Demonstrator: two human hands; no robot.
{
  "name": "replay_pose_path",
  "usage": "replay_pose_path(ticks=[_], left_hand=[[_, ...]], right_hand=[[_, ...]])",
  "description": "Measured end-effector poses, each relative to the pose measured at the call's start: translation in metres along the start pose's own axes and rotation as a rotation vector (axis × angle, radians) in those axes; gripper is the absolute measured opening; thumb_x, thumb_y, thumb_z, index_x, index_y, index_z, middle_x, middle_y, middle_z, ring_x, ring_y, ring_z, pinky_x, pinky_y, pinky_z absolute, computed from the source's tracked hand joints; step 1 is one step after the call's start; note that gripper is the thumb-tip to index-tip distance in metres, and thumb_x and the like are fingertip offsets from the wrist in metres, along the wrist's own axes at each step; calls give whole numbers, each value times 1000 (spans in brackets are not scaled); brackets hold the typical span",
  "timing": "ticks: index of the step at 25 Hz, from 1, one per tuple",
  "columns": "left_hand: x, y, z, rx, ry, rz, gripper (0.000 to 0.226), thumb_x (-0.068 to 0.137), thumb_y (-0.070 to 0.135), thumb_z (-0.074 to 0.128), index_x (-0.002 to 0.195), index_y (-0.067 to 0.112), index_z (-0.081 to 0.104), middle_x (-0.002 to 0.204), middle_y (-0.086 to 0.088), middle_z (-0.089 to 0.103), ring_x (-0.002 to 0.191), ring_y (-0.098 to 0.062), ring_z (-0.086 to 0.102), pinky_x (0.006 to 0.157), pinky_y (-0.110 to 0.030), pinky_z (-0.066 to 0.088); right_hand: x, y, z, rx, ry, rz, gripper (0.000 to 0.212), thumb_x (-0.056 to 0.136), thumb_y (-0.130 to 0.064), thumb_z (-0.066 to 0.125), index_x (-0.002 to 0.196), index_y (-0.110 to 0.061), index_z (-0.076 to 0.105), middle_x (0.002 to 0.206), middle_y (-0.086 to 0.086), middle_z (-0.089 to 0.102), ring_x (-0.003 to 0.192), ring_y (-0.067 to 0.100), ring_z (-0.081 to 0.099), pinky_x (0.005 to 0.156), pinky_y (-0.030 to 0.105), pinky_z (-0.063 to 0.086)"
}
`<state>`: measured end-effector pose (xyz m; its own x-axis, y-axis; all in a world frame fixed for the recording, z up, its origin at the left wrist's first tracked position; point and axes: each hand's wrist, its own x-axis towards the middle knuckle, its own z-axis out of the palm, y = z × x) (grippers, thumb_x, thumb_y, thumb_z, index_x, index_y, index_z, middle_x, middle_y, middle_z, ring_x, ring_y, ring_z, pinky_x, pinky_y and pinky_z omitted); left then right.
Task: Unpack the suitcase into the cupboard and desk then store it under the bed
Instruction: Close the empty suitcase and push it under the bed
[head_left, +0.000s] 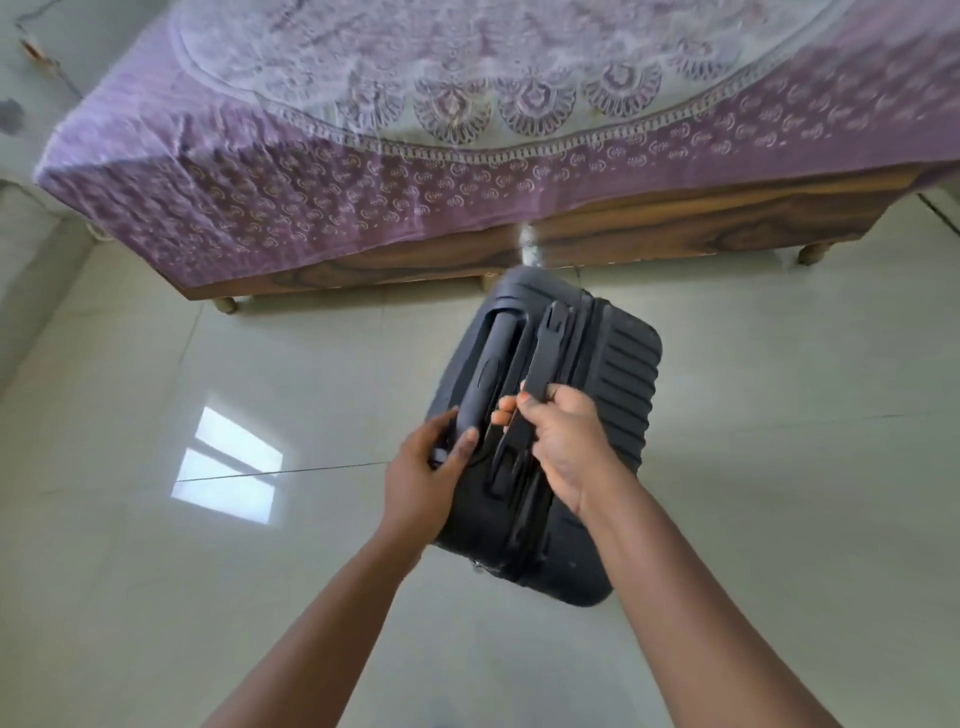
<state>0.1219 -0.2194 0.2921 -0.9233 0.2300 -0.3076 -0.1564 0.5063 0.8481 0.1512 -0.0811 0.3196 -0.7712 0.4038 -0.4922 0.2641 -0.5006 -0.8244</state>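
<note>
Both bare forearms reached forward and down, converging. The left hand (423, 470) curled its fingers and thumb around the suitcase's pull handle (485, 379), while the right hand (563, 441) gripped the carry handle (535, 384), knuckles up, wrist bent.

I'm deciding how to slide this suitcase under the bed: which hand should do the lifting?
Probably the right hand: its grip wraps the carry handle of the suitcase. The left hand only holds the pull handle's end.

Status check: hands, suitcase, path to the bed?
Left hand grips telescopic handle. Right hand grips carry handle. Black suitcase closed, upright before bed. Floor between looks unobstructed.
</note>
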Motion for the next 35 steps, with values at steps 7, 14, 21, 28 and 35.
replay_pose_path(ticks=[7,14,21,28,35], left_hand=[[-66,-6,-28,520,-214,-206,47,93,48,46,137,34,44,143,-3,44,121,-24,51,94,-42,47],[-130,43,35,874,-419,-154,60,88,52,52,135,20,34,144,-6,31,126,-29,41,93,-49,38],[-239,22,51,807,-670,40,59,94,37,48,144,17,24,153,-6,19,135,-29,34,102,-47,38],[-338,-2,67,832,-808,-260,68,99,24,41,149,6,0,146,-20,36,125,-34,46,90,-33,41],[-406,57,118,899,-1111,45,40,98,21,38,136,12,44,138,-12,48,115,-28,52,90,-28,44]], right_hand=[[-98,2,6,-679,127,101,82,92,1,49,148,-43,8,80,9,56,62,15,50,49,19,41],[-190,-6,-95,-1855,301,-50,26,65,-7,81,89,-9,71,83,9,63,73,24,61,51,28,40],[-272,24,-175,-1792,334,239,30,95,-28,52,114,-6,58,116,9,58,113,29,50,94,37,40],[-404,93,-254,-1172,459,419,31,99,-31,45,111,-3,49,111,16,59,102,33,56,77,36,43],[-552,84,-277,-517,919,389,31,93,-30,55,77,-4,55,82,22,69,78,33,66,67,34,49]])
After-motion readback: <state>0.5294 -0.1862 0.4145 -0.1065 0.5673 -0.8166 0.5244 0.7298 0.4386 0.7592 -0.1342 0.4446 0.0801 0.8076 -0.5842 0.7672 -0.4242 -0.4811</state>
